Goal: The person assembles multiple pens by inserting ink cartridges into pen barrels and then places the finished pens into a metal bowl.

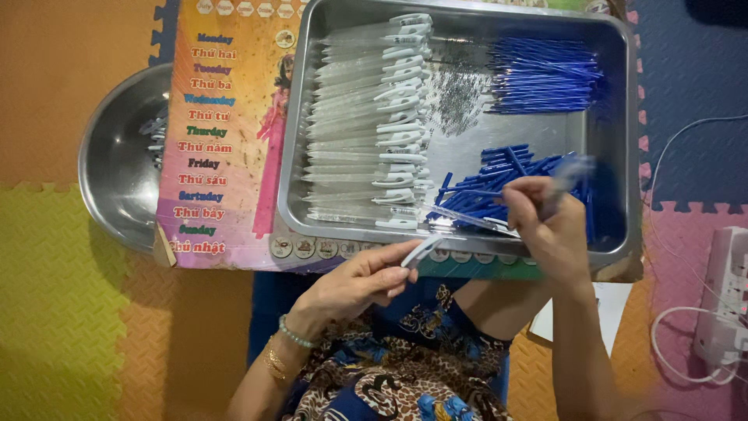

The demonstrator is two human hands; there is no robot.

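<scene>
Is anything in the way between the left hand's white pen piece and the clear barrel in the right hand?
Nothing visible. The left hand holds the white piece just below the barrel in the right hand, with only open space above the tray rim between them.

This looks like a home floor used for piecework. Under everything lie interlocking foam play mats (70, 312) in orange, yellow, blue and pink. Beyond the hands a child's colourful learning board (226, 140) carries a steel tray (615, 140) of pen parts. Right of the right hand (549, 226) lies a white power strip (728, 296) with cables.
</scene>
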